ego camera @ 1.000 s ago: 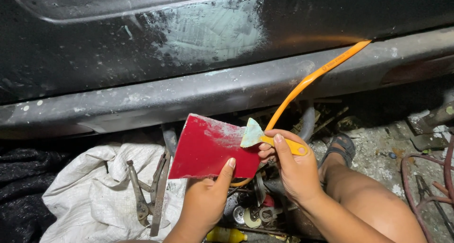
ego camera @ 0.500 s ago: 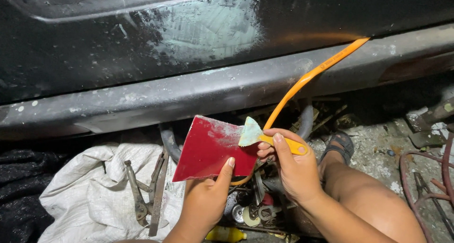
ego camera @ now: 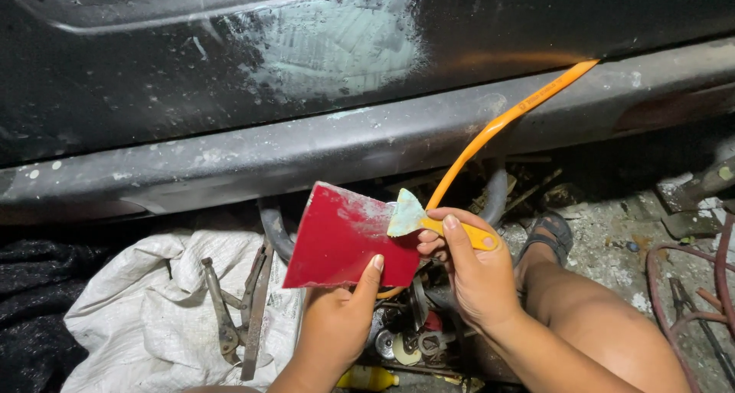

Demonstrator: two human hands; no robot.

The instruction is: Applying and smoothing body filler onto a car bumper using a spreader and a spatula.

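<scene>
- The red spreader board (ego camera: pixel 341 236), a flat trapezoid smeared with pale filler near its upper right corner, sits low in the middle of the view, in front of the dark car panel.
- The left hand (ego camera: pixel 337 320) is closed on the board's lower edge, thumb up against its red face, the other fingers hidden behind it.
- The yellow-handled putty knife (ego camera: pixel 429 218) rests its small blade, coated in pale green filler, on the board's right edge.
- The right hand (ego camera: pixel 475 274) is wrapped around the knife's handle, thumb lying along the top, fingers curled beneath.
- A curved orange strip (ego camera: pixel 509 117) rises from behind the right hand up to the car body.
- The car panel (ego camera: pixel 153 79) fills the top of the view, with a sanded patch of pale filler (ego camera: pixel 337 45) on it above a grey sill.
- A white sack (ego camera: pixel 145 316) lies on the ground at the left, with pliers (ego camera: pixel 222 313) on it.
- A sandalled foot (ego camera: pixel 547 236) stands on the dirty ground just right of the hands.
- Small metal parts lie cluttered below the hands.
</scene>
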